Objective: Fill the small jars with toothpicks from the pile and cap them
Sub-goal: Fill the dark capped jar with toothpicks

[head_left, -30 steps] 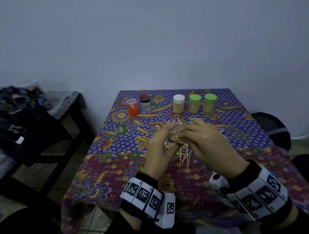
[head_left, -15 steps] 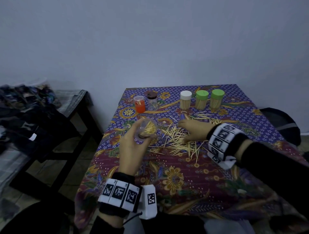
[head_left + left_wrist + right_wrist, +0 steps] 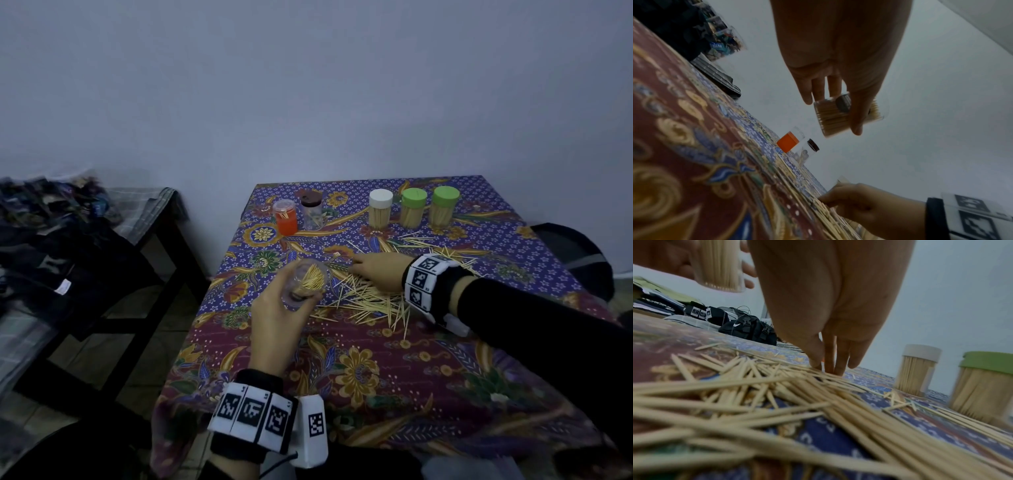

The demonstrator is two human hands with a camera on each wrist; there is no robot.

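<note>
Reaching farther left over pile [image 3: 368, 301], right hand [image 3: 380, 272]; jar [image 3: 305, 282] apparently unmoved.

A batik tablecloth [image 3: 359, 370] in purple, maroon and gold covered the table, its flower and leaf pattern running to every edge. Behind it rose a plain pale wall [image 3: 308, 85]. To the left stood a dark side table [image 3: 113, 291], set apart from the covered one, heaped with dark clothes and bags [image 3: 44, 233], with a grey checked cloth [image 3: 144, 209] draped over its far end. On the floor at the right sat a black bag [image 3: 575, 253], close to the wall.
</note>
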